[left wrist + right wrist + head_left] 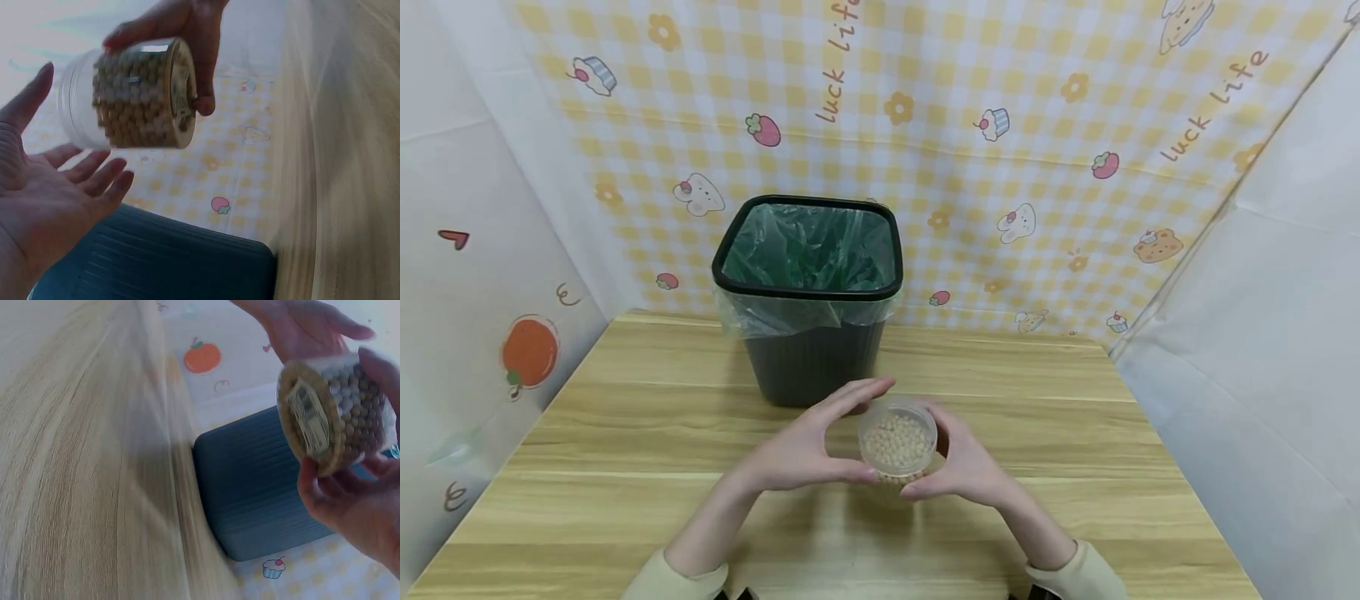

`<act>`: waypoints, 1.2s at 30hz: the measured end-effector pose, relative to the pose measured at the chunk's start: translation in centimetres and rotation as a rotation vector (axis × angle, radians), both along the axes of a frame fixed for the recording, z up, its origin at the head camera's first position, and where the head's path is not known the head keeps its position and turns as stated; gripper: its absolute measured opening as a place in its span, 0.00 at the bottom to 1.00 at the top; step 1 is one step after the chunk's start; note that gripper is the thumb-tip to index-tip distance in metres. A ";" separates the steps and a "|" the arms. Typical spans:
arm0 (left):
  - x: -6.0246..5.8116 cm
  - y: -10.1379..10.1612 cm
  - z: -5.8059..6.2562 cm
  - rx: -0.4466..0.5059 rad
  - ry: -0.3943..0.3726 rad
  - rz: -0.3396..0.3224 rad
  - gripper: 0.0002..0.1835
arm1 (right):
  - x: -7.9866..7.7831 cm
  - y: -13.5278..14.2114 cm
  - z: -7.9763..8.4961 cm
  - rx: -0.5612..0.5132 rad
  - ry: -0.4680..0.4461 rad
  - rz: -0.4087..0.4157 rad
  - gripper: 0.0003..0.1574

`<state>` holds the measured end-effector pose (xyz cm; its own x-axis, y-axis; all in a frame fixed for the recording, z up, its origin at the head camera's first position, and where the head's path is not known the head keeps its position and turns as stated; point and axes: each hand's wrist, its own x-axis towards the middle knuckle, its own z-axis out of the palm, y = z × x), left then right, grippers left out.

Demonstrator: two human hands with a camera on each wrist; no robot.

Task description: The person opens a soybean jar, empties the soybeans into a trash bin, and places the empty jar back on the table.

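A clear plastic jar (897, 440), partly filled with small round beige beans, is held up over the table in front of the bin. My right hand (966, 462) grips it from the right side, thumb near and fingers behind. In the right wrist view a white barcode label (309, 419) shows on the jar's base, with the right hand (359, 500) around the jar's lower part. My left hand (801, 446) is held around the jar's left side with thumb and fingers spread apart. The left wrist view shows the left hand (59, 181) beside the jar's upper end, its fingers loosely extended.
A dark square bin (816, 358) with a black rim and a clear liner bag stands behind the hands, at the back of the wood-grain table (1037, 400). Behind it hangs a yellow checked cloth (865, 158). White sheets (1262, 292) close off both sides.
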<state>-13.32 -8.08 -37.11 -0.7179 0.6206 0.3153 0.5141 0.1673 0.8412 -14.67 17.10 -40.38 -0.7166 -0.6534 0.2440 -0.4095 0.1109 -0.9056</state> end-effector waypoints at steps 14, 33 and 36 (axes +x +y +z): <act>-0.5 -0.1 -0.8 -0.014 -0.073 -0.205 0.45 | 0.0 0.0 0.1 0.016 0.008 0.212 0.55; 0.9 2.2 -0.8 -0.313 0.354 0.366 0.48 | 1.4 -1.8 -0.5 0.246 0.338 -0.333 0.57; 1.1 2.5 -0.8 -0.350 0.429 0.435 0.48 | 1.4 -2.0 -0.6 0.253 0.387 -0.379 0.57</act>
<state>-12.24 -5.61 -37.92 -0.7807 0.4221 0.4608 0.6138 0.6566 0.4383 -13.28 15.07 -41.02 -0.8011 -0.4410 0.4046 -0.5943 0.5064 -0.6248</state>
